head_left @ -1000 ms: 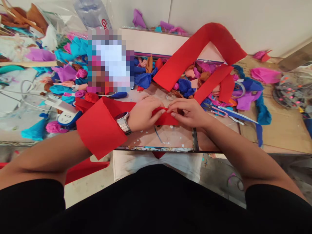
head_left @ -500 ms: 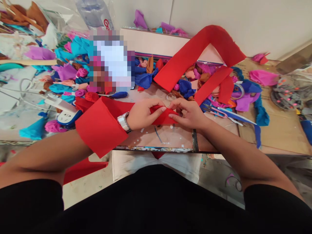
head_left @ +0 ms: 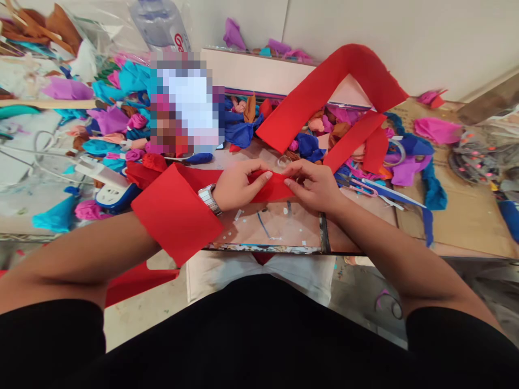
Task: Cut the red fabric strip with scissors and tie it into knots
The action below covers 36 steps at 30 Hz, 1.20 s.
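Note:
Between my hands, just above the table's front part, stretches a red crepe paper strip [head_left: 270,190]. My left hand [head_left: 239,186] pinches its upper edge between thumb and fingers. A short way to the right, my right hand [head_left: 310,182] pinches the same edge. From my left hand the strip runs left, and a wide red end [head_left: 176,213] drapes over my left forearm beside the metal watch [head_left: 210,199]. My fingertips partly hide the pinched edge.
Longer red strips [head_left: 312,97] lie over a heap of crumpled coloured paper pieces. Pink-handled scissors [head_left: 359,186] rest right of my right hand. A power strip [head_left: 115,192] with cables lies left. A large plastic bottle [head_left: 160,27] stands behind, and cardboard [head_left: 466,216] covers the right side.
My fingers have shifted slightly along the strip's edge, and the edge between them now looks straighter. The draped end on my left forearm has moved a little to the right.

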Available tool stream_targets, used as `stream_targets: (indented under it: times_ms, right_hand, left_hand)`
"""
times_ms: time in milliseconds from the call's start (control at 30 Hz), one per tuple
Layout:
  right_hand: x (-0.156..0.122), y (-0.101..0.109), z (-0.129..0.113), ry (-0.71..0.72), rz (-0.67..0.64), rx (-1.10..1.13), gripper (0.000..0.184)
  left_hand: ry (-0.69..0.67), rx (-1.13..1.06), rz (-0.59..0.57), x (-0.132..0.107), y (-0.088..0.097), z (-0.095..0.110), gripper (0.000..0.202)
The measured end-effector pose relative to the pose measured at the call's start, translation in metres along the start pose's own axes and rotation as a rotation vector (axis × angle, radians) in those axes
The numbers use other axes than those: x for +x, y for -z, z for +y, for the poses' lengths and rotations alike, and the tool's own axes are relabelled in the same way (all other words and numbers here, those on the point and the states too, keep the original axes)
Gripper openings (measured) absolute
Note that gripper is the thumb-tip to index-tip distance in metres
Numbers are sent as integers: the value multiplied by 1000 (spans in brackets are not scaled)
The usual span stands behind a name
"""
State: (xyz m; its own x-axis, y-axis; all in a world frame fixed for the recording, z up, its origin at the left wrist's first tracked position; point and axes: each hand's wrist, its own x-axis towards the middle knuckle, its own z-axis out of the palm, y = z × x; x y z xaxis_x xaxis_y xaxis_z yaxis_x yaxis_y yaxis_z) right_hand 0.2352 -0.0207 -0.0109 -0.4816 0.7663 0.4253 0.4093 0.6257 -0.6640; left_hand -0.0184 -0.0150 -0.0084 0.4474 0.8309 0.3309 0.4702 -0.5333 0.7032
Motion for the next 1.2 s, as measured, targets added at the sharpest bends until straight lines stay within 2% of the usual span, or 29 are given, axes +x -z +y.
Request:
stream_targets:
  times_ms: [167, 433, 633, 733, 867, 933, 1033, 1133, 1200]
  right_hand:
    - [0, -3, 0, 34, -23, -23, 13]
    - [6, 0, -6, 203, 12, -122, 14]
    - [6, -3, -3, 94, -79, -44, 18]
    - [5, -1, -1, 71, -68, -53, 17]
    - [6, 2, -20, 266, -30, -232, 9]
    - [7, -2, -41, 404, -93, -331, 10]
    - [11, -20, -81, 551, -308, -397, 35]
    - [15, -42, -117, 572, -616, -377, 48]
    - [18, -52, -135, 433, -810, -325, 59]
  left_hand:
    - [-83, 37, -1, -2, -2, 0, 35]
    - [-90, 95, -10, -1, -5, -1, 30]
    - [-56, 28, -2, 2, -5, 2, 34]
    - [-50, 6, 3, 4, -7, -1, 35]
    - [-32, 10, 6, 4, -8, -4, 34]
    - [-24, -24, -26, 3, -8, -4, 32]
    - [-1, -85, -66, 3, -6, -2, 33]
    - [16, -13, -25, 4, -7, -1, 37]
    - [3, 35, -14, 4, -9, -1, 37]
